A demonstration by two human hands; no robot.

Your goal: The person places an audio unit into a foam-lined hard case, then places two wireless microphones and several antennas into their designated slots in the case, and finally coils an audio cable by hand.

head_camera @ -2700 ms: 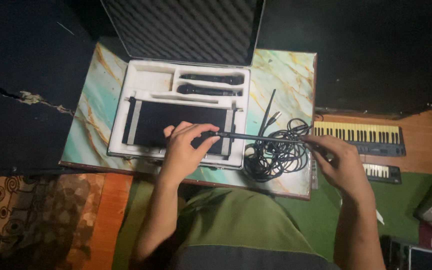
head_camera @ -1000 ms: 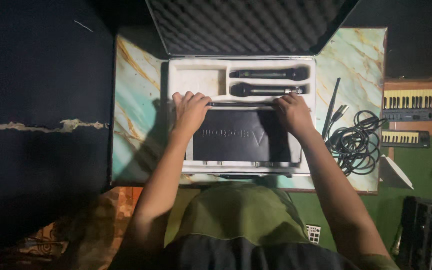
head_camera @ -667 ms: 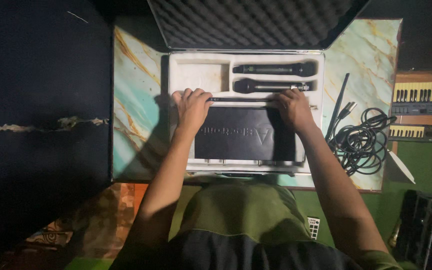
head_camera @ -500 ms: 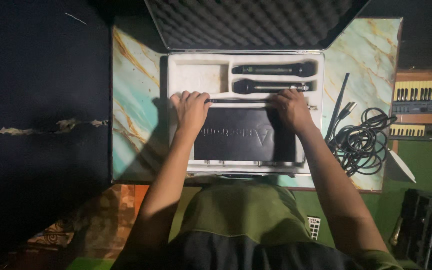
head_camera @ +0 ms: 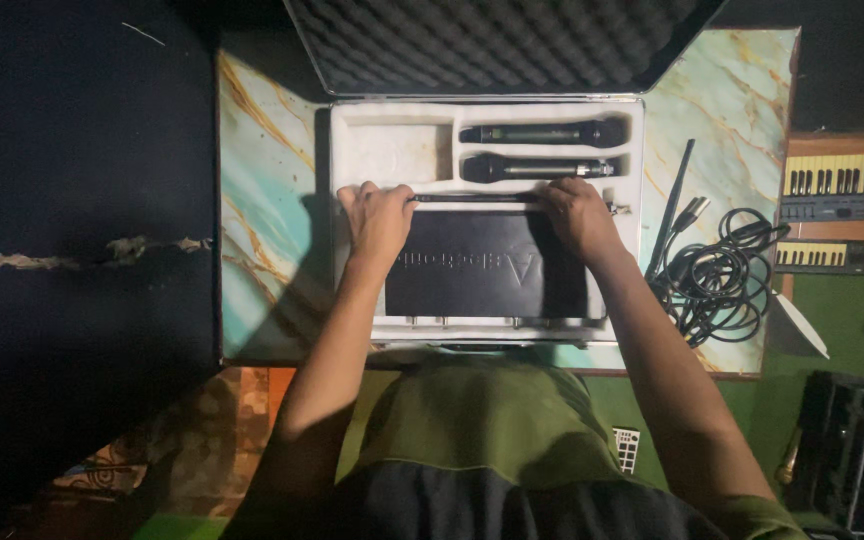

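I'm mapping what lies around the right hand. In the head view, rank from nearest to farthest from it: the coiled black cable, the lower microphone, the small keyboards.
From the right hand:
1. Lower microphone, just beyond its fingers in the case.
2. Coiled black cable, on the marbled board to its right.
3. Small keyboards, past the board's right edge.

Both arms reach forward — left hand (head_camera: 377, 215) and right hand (head_camera: 577, 212) palm-down, fingers (head_camera: 352, 195) curled.

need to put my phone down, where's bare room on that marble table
Free: the marble strip left of the case, and the top right corner above the cable coil. Inside the case only the square pocket is empty. Crowded: right side by the cables, and where both hands rest.
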